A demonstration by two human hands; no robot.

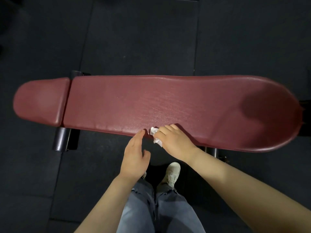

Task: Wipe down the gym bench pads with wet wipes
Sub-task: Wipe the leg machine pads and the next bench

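A dark red gym bench lies across the view: a long back pad (168, 105) and a short seat pad (40, 101) on its left, split by a narrow gap. My right hand (173, 140) presses a crumpled white wet wipe (155, 134) against the near edge of the long pad. Part of the wipe is hidden under the fingers. My left hand (134, 157) hovers just left of it with flat, loosely spread fingers, fingertips close to the pad's edge, holding nothing.
Black rubber floor mats (134, 39) surround the bench. A black frame foot (62, 138) sticks out below the gap between pads, and more frame (213, 152) shows under the long pad. My legs in jeans and a pale shoe (171, 174) stand close to the bench.
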